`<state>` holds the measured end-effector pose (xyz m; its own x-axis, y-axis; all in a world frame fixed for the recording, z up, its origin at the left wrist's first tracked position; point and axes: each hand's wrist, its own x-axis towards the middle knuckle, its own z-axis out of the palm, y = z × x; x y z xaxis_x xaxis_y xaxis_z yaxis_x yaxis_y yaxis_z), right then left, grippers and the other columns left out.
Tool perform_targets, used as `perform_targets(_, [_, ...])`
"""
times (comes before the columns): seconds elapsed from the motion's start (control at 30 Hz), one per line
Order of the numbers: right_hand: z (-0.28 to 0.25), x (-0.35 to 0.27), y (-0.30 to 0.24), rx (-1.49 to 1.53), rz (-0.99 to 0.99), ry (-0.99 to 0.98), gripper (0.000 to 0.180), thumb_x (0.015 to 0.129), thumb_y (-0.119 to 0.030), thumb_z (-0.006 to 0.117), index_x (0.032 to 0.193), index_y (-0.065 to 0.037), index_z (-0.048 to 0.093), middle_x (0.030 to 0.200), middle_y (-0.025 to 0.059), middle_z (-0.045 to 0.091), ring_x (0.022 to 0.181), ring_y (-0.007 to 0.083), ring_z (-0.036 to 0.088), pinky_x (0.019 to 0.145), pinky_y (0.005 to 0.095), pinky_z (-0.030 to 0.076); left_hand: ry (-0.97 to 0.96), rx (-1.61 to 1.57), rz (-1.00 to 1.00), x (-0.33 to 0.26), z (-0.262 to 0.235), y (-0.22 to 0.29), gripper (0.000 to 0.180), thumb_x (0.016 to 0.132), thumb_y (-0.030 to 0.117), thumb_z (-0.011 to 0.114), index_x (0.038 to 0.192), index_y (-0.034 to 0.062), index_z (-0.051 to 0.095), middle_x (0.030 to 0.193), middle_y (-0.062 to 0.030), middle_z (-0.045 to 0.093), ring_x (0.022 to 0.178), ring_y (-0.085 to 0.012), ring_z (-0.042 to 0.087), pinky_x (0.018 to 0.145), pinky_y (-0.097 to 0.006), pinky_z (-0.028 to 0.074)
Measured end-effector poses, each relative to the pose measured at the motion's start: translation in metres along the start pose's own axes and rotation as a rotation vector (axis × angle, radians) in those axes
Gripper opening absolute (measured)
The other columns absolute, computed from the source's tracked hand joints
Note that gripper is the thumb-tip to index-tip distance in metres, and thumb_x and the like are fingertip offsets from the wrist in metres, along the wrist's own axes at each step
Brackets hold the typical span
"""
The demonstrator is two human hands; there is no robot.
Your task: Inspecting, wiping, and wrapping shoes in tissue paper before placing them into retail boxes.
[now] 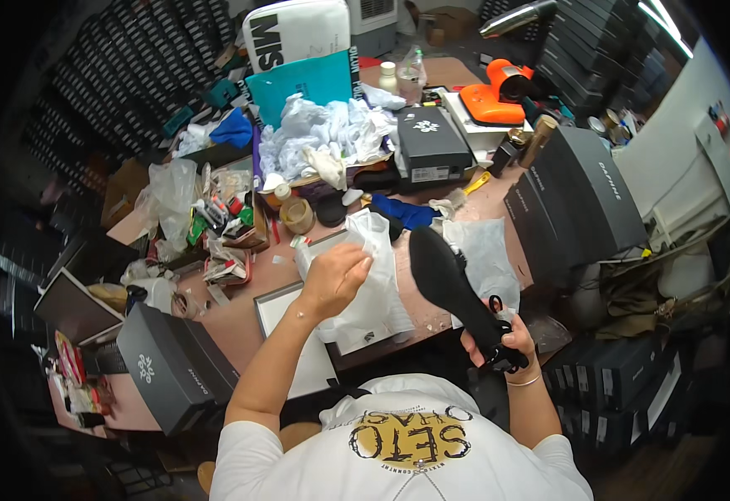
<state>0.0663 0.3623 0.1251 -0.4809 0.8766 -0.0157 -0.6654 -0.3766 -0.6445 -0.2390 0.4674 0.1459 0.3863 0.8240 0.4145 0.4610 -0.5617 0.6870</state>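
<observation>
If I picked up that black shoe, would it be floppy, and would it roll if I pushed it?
The black shoe is probably fairly stiff: the right hand grips one end, and the sole sticks out without drooping. It likely wouldn't roll, because the sole is long and broad.

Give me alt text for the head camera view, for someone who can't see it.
A person's right hand holds a black shoe, sole showing, at a cluttered pink table. The left hand is at some white wrapping; dark shoeboxes stand nearby.
</observation>
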Motion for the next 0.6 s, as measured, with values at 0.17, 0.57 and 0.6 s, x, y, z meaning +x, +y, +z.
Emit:
perform_targets(0.17, [0.05,-0.033,0.006,-0.036,0.175,0.12,0.07,0.072,-0.025,0.068,0.132,0.001,0.041,0.088,0.0252,0.061,0.065,0.023,0.065,0.06,0.0284,0.056,-0.138,0.167,0.224,-0.034,0.003,0.057,0.014,0.075,0.009,0.066,0.067,0.0032,0.057,0.071,-0.0105,0.058,0.064,-0.0296,0.057,0.058,-0.039,0.045])
perform_targets(0.57, [0.046,-0.117,0.06,-1.034,0.241,0.043,0.059,0.081,-0.021,0.059,0.132,0.004,0.043,0.106,0.0248,0.059,0.093,0.0265,0.061,0.082,0.0361,0.048,0.075,0.444,-0.166,-0.126,0.016,0.071,0.004,0.081,0.002,0.061,0.078,-0.001,0.06,0.08,-0.0117,0.06,0.06,-0.0246,0.058,0.056,-0.035,0.047])
perform_targets(0.6, [0.052,-0.128,0.051,-0.986,0.247,0.004,0.059,0.081,-0.02,0.059,0.133,0.004,0.042,0.11,0.0257,0.058,0.097,0.027,0.06,0.083,0.0364,0.047,0.112,0.417,-0.156,-0.132,0.023,0.086,0.002,0.081,0.001,0.06,0.081,-0.0013,0.061,0.084,-0.0118,0.061,0.062,-0.0239,0.059,0.058,-0.034,0.048])
